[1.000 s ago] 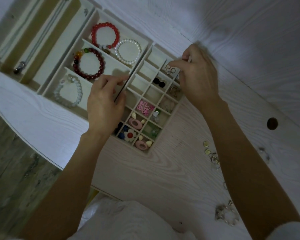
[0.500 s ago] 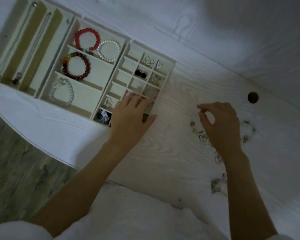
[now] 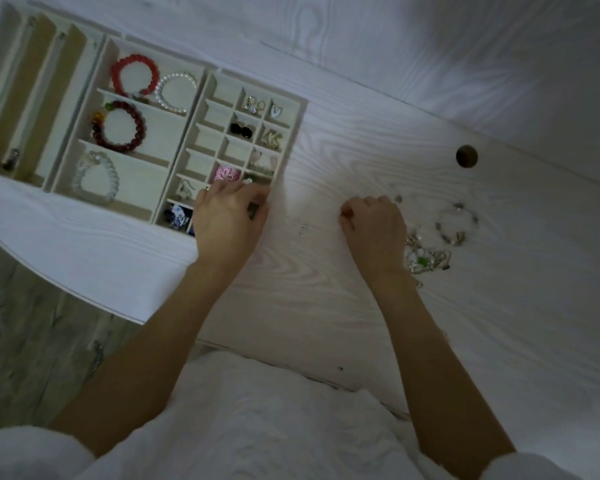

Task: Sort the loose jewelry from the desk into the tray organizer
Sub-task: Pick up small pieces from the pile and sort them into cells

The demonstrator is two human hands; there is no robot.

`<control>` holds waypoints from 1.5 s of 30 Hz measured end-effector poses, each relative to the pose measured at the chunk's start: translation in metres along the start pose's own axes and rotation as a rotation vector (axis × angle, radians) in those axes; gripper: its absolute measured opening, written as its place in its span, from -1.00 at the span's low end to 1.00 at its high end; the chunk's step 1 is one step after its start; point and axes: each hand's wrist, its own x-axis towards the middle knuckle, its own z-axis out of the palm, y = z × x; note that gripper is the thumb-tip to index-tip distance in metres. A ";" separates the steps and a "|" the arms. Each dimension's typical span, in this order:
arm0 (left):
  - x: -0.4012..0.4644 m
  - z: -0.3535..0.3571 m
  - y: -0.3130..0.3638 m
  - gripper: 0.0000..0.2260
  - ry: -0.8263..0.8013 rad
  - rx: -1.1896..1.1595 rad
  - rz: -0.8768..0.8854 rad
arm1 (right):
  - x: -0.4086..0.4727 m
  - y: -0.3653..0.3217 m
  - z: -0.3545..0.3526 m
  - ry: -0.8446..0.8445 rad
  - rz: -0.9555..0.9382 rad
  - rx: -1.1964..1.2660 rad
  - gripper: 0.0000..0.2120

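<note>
The pale wooden tray organizer (image 3: 289,147) lies at the desk's left. Its small compartments hold earrings, black studs (image 3: 240,129) and a pink flower piece (image 3: 226,173). My left hand (image 3: 229,223) rests on the tray's near right corner, fingers bent over the front compartments and hiding them. My right hand (image 3: 374,230) sits on the desk with its fingers curled into a tight pinch; the small piece it pinches barely shows. Just right of it lies the loose jewelry pile (image 3: 426,258) and a loose beaded bracelet (image 3: 456,223).
The wider compartments hold a red bracelet (image 3: 134,76), a pearl one (image 3: 175,91), a dark red one (image 3: 120,128) and a clear one (image 3: 96,178). Long necklace slots (image 3: 32,91) run at the far left. A cable hole (image 3: 466,155) marks the desk's back right.
My right hand left the tray's back corner, reached the loose pile and now sits left of it with fingers closed. My left hand slid to the tray's near right corner.
</note>
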 end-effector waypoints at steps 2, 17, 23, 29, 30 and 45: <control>-0.001 0.000 0.001 -0.86 -0.007 -0.004 -0.012 | 0.000 -0.003 0.003 0.037 -0.060 -0.034 -0.93; 0.000 -0.002 -0.010 -0.85 0.006 -0.132 0.050 | 0.037 -0.013 -0.002 -0.038 -0.132 0.382 -0.91; 0.015 -0.027 -0.051 -0.83 0.177 -0.235 -0.156 | 0.121 -0.079 -0.017 -0.129 -0.207 0.575 -0.89; 0.025 -0.032 -0.078 -0.81 0.196 -0.182 -0.217 | 0.165 -0.089 -0.014 -0.173 -0.239 0.504 -0.88; 0.026 -0.030 -0.080 -0.80 0.183 -0.174 -0.227 | 0.164 -0.085 -0.013 -0.164 -0.266 0.435 -0.87; 0.026 -0.027 -0.083 -0.74 0.150 -0.207 -0.236 | 0.153 -0.062 -0.007 -0.015 -0.320 0.060 -0.88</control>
